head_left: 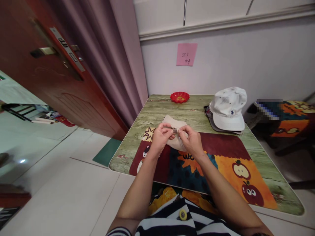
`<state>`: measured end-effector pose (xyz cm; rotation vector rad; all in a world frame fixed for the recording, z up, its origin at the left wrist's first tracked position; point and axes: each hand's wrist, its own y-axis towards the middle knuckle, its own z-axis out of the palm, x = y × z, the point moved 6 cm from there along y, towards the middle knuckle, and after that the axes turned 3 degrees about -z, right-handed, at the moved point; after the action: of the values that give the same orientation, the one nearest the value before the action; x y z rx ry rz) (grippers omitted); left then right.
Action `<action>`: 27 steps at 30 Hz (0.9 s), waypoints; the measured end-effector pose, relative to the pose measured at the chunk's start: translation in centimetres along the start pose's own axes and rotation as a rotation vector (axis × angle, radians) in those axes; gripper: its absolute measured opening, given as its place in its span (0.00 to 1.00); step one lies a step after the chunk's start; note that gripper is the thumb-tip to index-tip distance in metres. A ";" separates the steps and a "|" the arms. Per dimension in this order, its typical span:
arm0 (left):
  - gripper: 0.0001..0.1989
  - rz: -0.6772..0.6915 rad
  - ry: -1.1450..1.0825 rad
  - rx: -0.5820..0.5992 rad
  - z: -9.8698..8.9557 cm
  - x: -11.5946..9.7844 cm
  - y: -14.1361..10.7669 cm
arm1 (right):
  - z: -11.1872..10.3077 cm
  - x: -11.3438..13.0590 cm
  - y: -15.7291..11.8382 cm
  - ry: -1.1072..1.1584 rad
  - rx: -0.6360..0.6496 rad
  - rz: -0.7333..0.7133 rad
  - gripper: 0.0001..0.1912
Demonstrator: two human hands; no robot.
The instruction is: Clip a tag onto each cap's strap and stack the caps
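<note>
A beige cloth cap (177, 143) lies at the middle of the table, partly covered by my hands. My left hand (161, 136) pinches a narrow band at the cap's edge between thumb and fingers. Close on its right, my right hand (190, 139) grips the same band with its fingertips. A small shiny piece shows between the two hands, too small to make out. The cap's far edge curves up beyond my fingers.
White cap (230, 106) stacked on darker caps at the table's right. Red scalloped dish (179, 97) near the wall. A patterned mat (221, 144) covers part of the wood-look table (128, 154). Door (81, 85) and curtain (118, 49) on the left; a stool-like piece at far right.
</note>
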<state>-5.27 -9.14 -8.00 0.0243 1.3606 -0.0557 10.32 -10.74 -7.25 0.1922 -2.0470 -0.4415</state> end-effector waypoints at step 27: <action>0.19 -0.060 -0.246 -0.077 -0.1 0.4 -0.4 | -0.3 1.4 -0.1 0.087 -0.074 -0.032 0.12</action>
<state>-5.31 -9.54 -8.42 -0.0857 1.1165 -0.0549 9.92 -11.32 -6.04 0.1967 -1.9411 -0.5195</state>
